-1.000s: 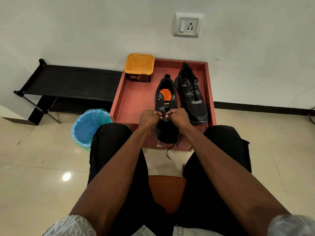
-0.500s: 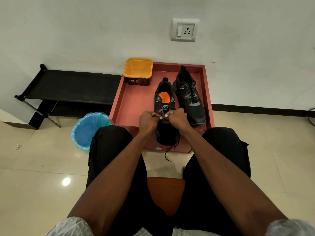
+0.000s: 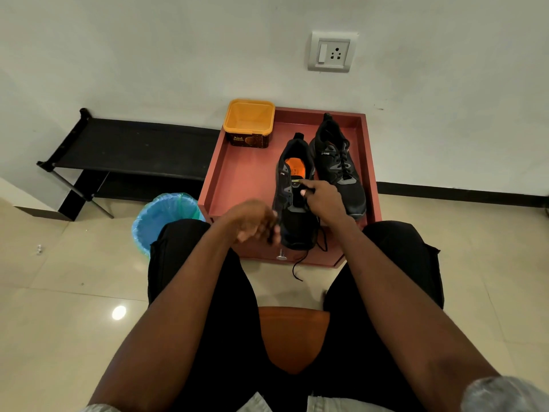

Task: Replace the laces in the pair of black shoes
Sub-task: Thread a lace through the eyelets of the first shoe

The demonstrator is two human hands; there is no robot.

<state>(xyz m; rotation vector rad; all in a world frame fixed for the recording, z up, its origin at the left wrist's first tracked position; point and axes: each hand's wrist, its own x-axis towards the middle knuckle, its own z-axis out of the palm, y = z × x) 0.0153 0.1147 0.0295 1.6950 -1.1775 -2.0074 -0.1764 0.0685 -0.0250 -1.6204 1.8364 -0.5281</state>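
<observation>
- The near shoe point(image 3: 292, 203), orange inside, lies mid-frame in the red tray point(image 3: 237, 179).
- The right hand point(image 3: 322, 200) pinches its lace point(image 3: 309, 191) over the tongue.
- The left hand point(image 3: 252, 221), blurred, hangs loosely curled beside the shoe's toe, gripping nothing visible.
- The laced shoe point(image 3: 338, 165) sits just right.

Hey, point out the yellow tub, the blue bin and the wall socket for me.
yellow tub point(image 3: 249, 118): head view, on its inside floor.
blue bin point(image 3: 166, 214): head view, on its blue liner.
wall socket point(image 3: 332, 52): head view, middle of the plate.
</observation>
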